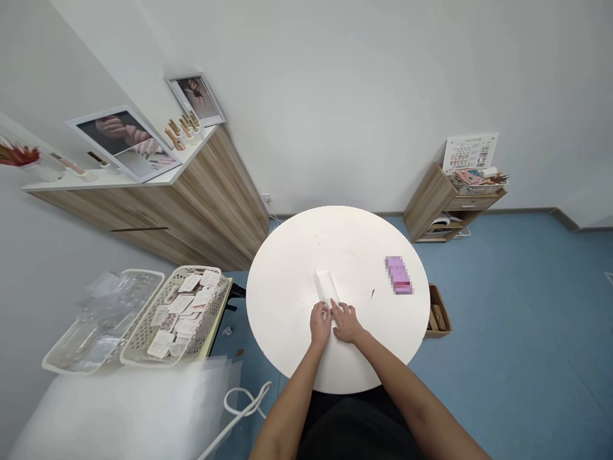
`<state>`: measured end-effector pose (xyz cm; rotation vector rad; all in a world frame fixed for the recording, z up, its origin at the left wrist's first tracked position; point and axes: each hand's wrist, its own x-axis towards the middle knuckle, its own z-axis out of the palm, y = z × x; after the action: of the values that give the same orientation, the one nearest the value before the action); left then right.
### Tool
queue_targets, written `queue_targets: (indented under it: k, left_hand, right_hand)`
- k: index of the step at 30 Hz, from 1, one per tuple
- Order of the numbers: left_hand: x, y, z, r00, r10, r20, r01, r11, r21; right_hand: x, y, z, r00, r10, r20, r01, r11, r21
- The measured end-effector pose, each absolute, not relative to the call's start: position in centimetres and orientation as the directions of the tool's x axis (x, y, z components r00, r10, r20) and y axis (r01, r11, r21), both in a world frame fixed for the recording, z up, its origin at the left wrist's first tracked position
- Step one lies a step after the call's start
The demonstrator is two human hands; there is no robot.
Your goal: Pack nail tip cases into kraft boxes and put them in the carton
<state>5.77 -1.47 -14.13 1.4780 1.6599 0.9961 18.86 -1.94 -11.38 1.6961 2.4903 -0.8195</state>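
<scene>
A narrow white box-shaped piece (326, 285) lies lengthwise on the round white table (282, 275), its far end pointing away from me. My left hand (320, 324) has its fingers bent around the left side of the near end. On the right side, my right hand (347, 322) grips the same end, with its index finger reaching onto the top. The fingertips nearly meet there and hide the near end. White on white makes its edges hard to make out.
A blurred purple item (399, 275) and a small dark red mark (372, 293) are on the table's right. Left stand a basket of white cards (175, 313) and a basket of clear plastic (103, 322). An open cardboard box (438, 313) sits beyond the table's right edge.
</scene>
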Motion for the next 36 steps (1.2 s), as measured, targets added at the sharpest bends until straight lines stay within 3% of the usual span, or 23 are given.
queue_targets:
  k: [5,9,13,16,19,23,29,36]
  left_hand:
    - [5.4,-2.0,-14.7,0.079,0.996,0.034,0.597,-0.075,0.799]
    - [4.8,-3.0,-15.0,0.278,0.956,0.098,0.708,-0.273,0.651]
    - [4.3,-3.5,-15.2,0.426,0.898,0.112,0.787,-0.429,0.443]
    - [4.1,-3.0,-15.7,0.485,0.868,0.102,0.819,-0.492,0.294]
    - [4.1,-1.8,-16.6,0.521,0.850,0.075,0.821,-0.523,0.227]
    - [4.1,-0.7,-17.2,0.528,0.846,0.068,0.809,-0.526,0.263]
    - [2.9,-1.4,-16.2,0.541,0.838,0.069,0.733,-0.510,0.449]
    - [2.2,-2.2,-13.8,0.485,0.875,-0.003,0.662,-0.365,0.655]
  right_hand:
    - [20.1,-2.2,-13.1,-0.442,0.879,-0.176,0.765,0.268,-0.585]
    - [20.9,-2.7,-14.0,-0.428,0.904,-0.005,0.668,0.312,-0.676]
    - [21.5,-2.3,-14.2,-0.458,0.886,0.065,0.704,0.407,-0.582]
    - [21.6,-1.4,-14.5,-0.501,0.865,0.024,0.764,0.455,-0.457]
    - [21.5,-0.7,-15.1,-0.510,0.860,-0.020,0.789,0.459,-0.408]
    - [21.0,-0.3,-15.2,-0.477,0.876,-0.068,0.824,0.419,-0.383]
    - [20.9,-1.1,-13.1,-0.483,0.866,-0.131,0.829,0.405,-0.386]
    - [21.9,-1.3,-11.2,-0.510,0.846,-0.159,0.762,0.357,-0.541]
